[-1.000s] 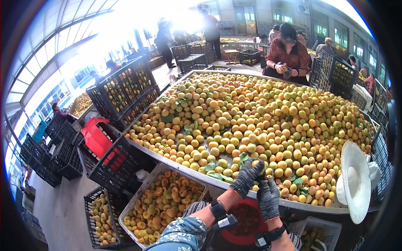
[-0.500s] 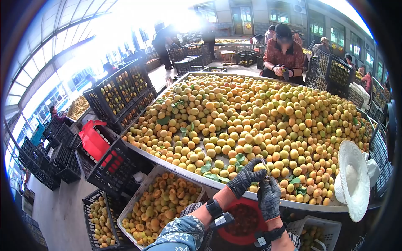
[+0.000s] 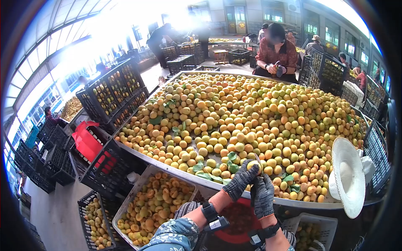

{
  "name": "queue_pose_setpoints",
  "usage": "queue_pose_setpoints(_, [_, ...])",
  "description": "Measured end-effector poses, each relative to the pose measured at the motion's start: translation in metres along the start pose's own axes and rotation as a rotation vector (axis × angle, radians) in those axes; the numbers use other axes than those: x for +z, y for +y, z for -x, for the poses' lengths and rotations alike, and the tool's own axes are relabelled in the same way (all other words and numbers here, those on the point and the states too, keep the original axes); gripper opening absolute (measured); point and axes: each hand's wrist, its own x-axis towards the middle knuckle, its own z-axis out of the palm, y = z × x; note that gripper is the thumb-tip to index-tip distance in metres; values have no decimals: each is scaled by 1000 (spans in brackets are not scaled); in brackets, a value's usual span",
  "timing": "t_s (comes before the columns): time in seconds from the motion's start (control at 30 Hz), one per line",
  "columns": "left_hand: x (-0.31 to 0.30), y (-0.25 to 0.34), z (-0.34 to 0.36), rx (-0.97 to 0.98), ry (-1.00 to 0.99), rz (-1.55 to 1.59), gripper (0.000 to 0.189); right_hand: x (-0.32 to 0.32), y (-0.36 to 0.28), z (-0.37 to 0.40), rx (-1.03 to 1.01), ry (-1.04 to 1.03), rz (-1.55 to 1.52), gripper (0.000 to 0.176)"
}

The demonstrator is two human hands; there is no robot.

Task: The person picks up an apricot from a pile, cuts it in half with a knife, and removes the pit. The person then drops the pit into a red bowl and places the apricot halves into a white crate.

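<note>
My left hand (image 3: 241,180), in a dark grey knit glove, is closed round an apricot (image 3: 255,167) above the near edge of the heaped table. Close against it, my right hand (image 3: 263,196), gloved alike, has its fingers closed just below the fruit. A thin, pointed, knife-like tool (image 3: 257,158) sticks up at the apricot; its lower part is hidden by fruit and fingers, apparently in my right hand. Loose apricots (image 3: 234,125) cover the metal-edged table (image 3: 167,168), with green leaves (image 3: 232,161) among them nearest my left hand.
Below the hands sits a red basin (image 3: 228,237). A pale crate (image 3: 118,217) of split apricots stands left, a white basket (image 3: 331,230) right. A straw hat (image 3: 348,178) rests on the table's right edge. Across stands a person (image 3: 276,54); black crates (image 3: 111,94) are stacked left.
The view has shifted slightly, so the scene sits a little further left. My hands stay together at the apricot, which has turned slightly; the thin tool's tip now points up and left.
</note>
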Motion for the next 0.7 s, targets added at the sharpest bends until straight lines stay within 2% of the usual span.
queue_pose_setpoints(0.03, [1, 4, 0, -24, -14, 13, 50, -3, -1, 1, -1, 3, 3, 9])
queue_pose_setpoints(0.1, [-12, -12, -13, 0, -38, -77, 49, -3, -10, 3, 306, 68, -395, 8])
queue_pose_setpoints(0.13, [-12, -10, -14, 24, -57, -165, 49, -5, 1, 2, 306, 71, -396, 8])
queue_pose_setpoints(0.2, [-7, 12, -2, -1, -66, -78, 47, -7, 25, -2, -539, 133, 572, 6])
queue_pose_setpoints(0.23, [-5, 24, 3, -22, -73, 6, 46, -9, 23, 2, -537, 132, 573, 6])
queue_pose_setpoints(0.3, [-10, 26, 0, 2, -69, 33, 44, -2, -8, 12, 401, 40, -458, 5])
queue_pose_setpoints(0.37, [-16, 25, -5, 12, 32, -22, 43, 2, -3, 15, 371, 41, -406, 7])
queue_pose_setpoints(0.43, [-13, 20, -5, 7, 7, 49, 40, 3, 7, 14, 341, 45, -359, 8])
queue_pose_setpoints(0.5, [-3, 9, -4, 110, 71, -74, 40, -1, 21, 7, 96, 14, -154, 10])
queue_pose_setpoints(0.53, [-3, 0, -4, 62, 4, -70, 41, -1, 25, 2, -218, 0, 186, 12])
queue_pose_setpoints(0.57, [-7, -5, -6, 60, 5, -69, 41, -2, 27, 3, -217, -1, 188, 12])
queue_pose_setpoints(0.63, [-10, -3, -8, -7, -82, -99, 43, -5, 22, 4, -61, 50, 67, 11])
queue_pose_setpoints(0.67, [-12, -5, -10, -32, -148, -3, 42, -8, 17, 5, 61, 52, -34, 9])
queue_pose_setpoints(0.7, [-12, -3, -10, -31, -147, -3, 42, -8, 19, 6, 61, 51, -34, 9])
